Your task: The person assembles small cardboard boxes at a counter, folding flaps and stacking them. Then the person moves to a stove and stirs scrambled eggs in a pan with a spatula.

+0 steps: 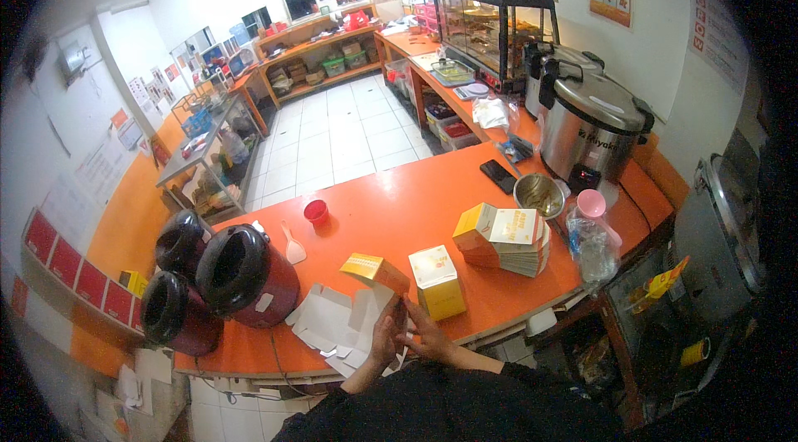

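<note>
Close in front of me, my left hand (pixel 385 341) and my right hand (pixel 430 337) come together at the near edge of a partly folded paper food box (pixel 378 272). Its outside is yellow and orange. White inner panels (pixel 328 317) of box card spread out to the left of my hands, partly under the left one. Fingers of both hands are closed on the box's edge, though some fingertips are hidden. Just right of it stands a folded box (pixel 440 297), white on top with yellow sides. Farther right lies a stack of flat boxes (pixel 507 247).
Dark red rice warmers (pixel 249 276) with black lids crowd the counter's left end. A white rice paddle (pixel 293 244) and red cup (pixel 316 212) lie beyond the box. At right are a phone (pixel 498 177), metal bowl (pixel 539 195), pink ladle (pixel 591 204) and steel cooker (pixel 594 122).
</note>
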Available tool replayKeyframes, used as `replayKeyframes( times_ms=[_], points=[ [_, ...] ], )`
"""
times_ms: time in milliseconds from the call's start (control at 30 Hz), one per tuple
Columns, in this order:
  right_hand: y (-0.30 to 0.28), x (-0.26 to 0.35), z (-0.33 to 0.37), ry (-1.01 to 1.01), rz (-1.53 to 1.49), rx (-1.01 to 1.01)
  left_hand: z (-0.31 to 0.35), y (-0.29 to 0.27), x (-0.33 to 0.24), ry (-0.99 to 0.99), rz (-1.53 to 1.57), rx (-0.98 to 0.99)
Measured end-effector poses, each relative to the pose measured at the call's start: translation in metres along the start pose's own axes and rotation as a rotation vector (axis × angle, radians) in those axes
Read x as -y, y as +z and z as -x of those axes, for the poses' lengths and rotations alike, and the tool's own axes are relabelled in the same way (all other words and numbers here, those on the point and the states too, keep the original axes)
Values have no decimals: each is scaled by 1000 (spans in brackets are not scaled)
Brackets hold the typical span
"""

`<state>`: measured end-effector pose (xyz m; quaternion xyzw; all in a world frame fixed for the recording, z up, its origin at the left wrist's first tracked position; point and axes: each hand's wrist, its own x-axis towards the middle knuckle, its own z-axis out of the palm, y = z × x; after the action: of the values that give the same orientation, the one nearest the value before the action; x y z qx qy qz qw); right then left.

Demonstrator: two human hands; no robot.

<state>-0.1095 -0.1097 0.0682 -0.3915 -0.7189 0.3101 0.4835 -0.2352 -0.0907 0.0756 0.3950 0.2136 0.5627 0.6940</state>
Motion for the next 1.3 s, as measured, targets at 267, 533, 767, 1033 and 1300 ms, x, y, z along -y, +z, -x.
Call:
replayKeyframes(
  times_ms=[267, 533, 767, 1033, 1300],
  points=[
    [-30, -54, 20, 633, -700, 442, 16, 0, -37, -123, -1019, 584],
    [-29, -19, 22, 673, 109, 342, 41, 1, -24, -271, -850, 926],
    [-45, -8, 33, 557, -330, 467, 52, -8, -40, -413, -790, 636],
    [-43, -1, 45, 574, -471, 411, 66, -5, -19, -547, -608, 238],
    [-42, 13, 39, 568, -588, 377, 68, 5, -31, -497, -858, 176]
  ],
)
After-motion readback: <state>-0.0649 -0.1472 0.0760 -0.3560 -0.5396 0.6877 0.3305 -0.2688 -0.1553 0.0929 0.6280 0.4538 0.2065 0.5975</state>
